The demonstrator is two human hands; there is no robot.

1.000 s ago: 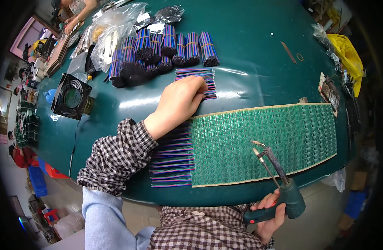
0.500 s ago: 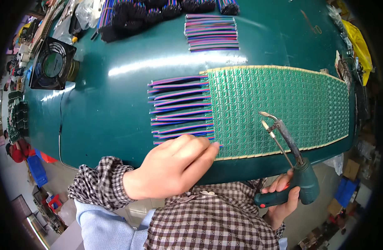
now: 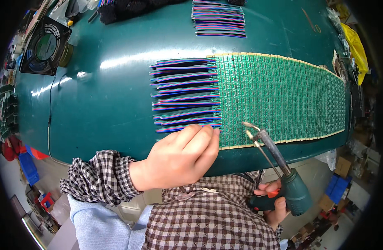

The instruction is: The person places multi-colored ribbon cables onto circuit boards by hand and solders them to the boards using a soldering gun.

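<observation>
Table [image 3: 104, 112]: held circuit boards [image 3: 279, 100], mostly bare, with wires [image 3: 185, 89] apparently attached nearly down left edge, loose wires [image 3: 220, 20] beyond, lowest wire [image 3: 170, 130] seemingly pinched in left hand [image 3: 181, 154], soldering iron [image 3: 297, 192] gripped in right hand [image 3: 276, 213].

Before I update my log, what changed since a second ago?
The left hand drew back, from the loose multicoloured wires to the left edge of the green circuit-board panel; the dark-green soldering iron shifted left above it. The right hand still grips the iron; the panel stayed put.
</observation>
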